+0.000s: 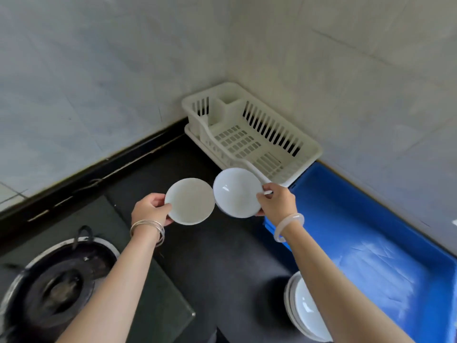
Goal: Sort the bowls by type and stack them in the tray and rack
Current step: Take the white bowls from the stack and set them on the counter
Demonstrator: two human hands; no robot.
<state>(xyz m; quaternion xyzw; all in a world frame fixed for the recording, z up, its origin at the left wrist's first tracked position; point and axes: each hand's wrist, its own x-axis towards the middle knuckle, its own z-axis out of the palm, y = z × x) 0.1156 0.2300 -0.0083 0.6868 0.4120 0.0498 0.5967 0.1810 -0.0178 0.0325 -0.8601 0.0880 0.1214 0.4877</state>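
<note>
My left hand (151,208) grips the rim of a shallow off-white bowl (190,201), held above the dark counter. My right hand (278,201) holds a deeper glossy white bowl (236,193) by its right rim, tilted toward me. The two bowls nearly touch side by side. Just behind them, in the corner, stands a cream plastic dish rack (249,134) with nothing in it. A blue tray (385,243) lies to the right, under my right forearm. A stack of white bowls (305,310) sits on the counter at the bottom, partly hidden by my right arm.
A gas burner with a black pan support (57,285) sits at the lower left on a dark glass hob. The black counter (222,256) runs between hob and tray. Tiled walls meet in the corner behind the rack.
</note>
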